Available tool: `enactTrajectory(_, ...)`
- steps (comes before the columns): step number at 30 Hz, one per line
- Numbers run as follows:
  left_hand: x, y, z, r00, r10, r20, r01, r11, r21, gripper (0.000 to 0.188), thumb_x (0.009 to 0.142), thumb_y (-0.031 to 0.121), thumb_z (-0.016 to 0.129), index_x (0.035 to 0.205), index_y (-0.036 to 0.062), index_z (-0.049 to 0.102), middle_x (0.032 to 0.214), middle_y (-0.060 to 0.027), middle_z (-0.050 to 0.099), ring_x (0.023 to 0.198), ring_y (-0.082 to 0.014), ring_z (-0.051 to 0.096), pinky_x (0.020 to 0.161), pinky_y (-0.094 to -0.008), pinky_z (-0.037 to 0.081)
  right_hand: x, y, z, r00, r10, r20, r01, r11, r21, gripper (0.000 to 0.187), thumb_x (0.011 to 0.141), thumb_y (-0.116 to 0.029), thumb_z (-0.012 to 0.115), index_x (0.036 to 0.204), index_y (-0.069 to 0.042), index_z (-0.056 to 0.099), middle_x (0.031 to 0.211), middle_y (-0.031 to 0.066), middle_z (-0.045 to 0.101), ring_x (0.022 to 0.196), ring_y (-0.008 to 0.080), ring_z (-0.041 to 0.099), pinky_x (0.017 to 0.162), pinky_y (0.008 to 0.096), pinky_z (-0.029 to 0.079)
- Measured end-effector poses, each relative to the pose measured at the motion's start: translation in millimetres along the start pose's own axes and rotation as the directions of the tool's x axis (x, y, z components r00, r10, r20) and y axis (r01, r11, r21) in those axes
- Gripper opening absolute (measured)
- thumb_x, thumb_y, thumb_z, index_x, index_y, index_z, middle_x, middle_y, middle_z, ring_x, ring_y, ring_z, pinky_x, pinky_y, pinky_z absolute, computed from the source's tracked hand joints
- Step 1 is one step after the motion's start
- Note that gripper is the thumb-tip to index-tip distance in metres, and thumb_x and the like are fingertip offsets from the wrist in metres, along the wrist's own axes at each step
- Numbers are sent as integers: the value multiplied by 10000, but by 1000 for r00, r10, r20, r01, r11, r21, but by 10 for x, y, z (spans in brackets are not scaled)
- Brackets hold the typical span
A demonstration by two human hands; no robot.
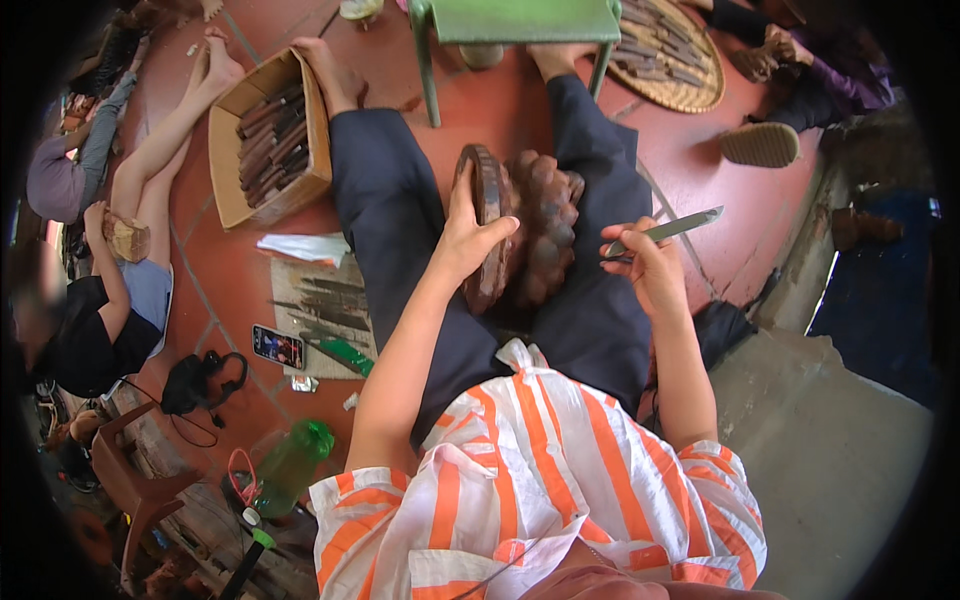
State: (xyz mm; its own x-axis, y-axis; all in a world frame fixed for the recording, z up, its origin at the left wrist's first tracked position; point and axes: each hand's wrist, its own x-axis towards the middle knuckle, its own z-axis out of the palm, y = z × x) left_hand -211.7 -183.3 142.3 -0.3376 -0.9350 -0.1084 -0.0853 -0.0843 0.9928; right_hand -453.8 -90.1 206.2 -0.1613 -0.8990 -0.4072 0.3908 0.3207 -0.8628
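Note:
A dark brown wood carving (545,230) with a knobbly body and a round, flat base (487,230) is tilted on its side between my thighs. My left hand (468,235) grips the disc-shaped base, thumb over its edge and fingers partly hidden behind it. To the right, my right hand (645,262) is closed around a flat grey carving blade (685,224) with a slanted tip. The blade points away to the right, apart from the carving. Part of the carving's underside is out of sight.
A cardboard box (225,165) of brown-handled tools stands at the left. Nearby lie a mat (300,280) with several flat tools, a phone (278,346) and a green bottle (290,470). Ahead are a green stool (515,22) and a woven tray (690,95). Other people sit on both sides.

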Motion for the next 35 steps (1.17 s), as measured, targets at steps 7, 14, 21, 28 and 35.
enactTrajectory(7, 698, 222, 183, 979, 152, -138, -81, 903, 422, 730, 807, 350, 647, 1337, -71, 375, 1316, -300, 451, 1253, -410, 428, 1061, -431, 342, 452, -296, 209, 931, -68, 358, 210, 903, -375, 262, 896, -146, 631, 1072, 48, 636, 1024, 95, 676, 830, 116, 631, 724, 260, 529)
enactTrajectory(14, 947, 402, 224, 981, -167, -101, 184, 617, 765, 533, 818, 357, 613, 1177, -29, 536, 1195, -293, 549, 1091, -428, 568, 918, -461, 482, 796, -273, 377, 824, -166, 541, 497, 671, -551, 172, 855, -142, 676, 854, 25, 636, 910, 54, 626, 762, 105, 545, 702, 275, 467)
enactTrajectory(21, 847, 389, 258, 986, -100, -130, 164, 547, 821, 475, 829, 409, 605, 1088, 11, 617, 1149, -270, 574, 1055, -403, 586, 892, -464, 484, 828, -276, 470, 849, -115, 516, 493, 523, -695, 220, 789, -189, 696, 766, 13, 612, 650, 44, 549, 629, 127, 514, 590, 314, 419)
enactTrajectory(28, 850, 459, 244, 982, -152, -109, 176, 554, 814, 510, 828, 423, 621, 1135, 16, 607, 1181, -238, 564, 1089, -380, 572, 918, -448, 471, 930, -143, 443, 873, -57, 485, 445, 500, -743, 215, 723, -166, 740, 785, 18, 649, 655, 85, 614, 619, 140, 575, 593, 312, 459)
enactTrajectory(35, 830, 445, 299, 978, -158, -136, 201, 547, 813, 488, 828, 409, 632, 1112, 12, 619, 1183, -230, 567, 1097, -373, 572, 922, -444, 472, 929, -403, 425, 869, 54, 492, 298, 736, -608, 226, 746, -110, 748, 865, 71, 684, 821, 82, 670, 777, 114, 593, 751, 284, 486)
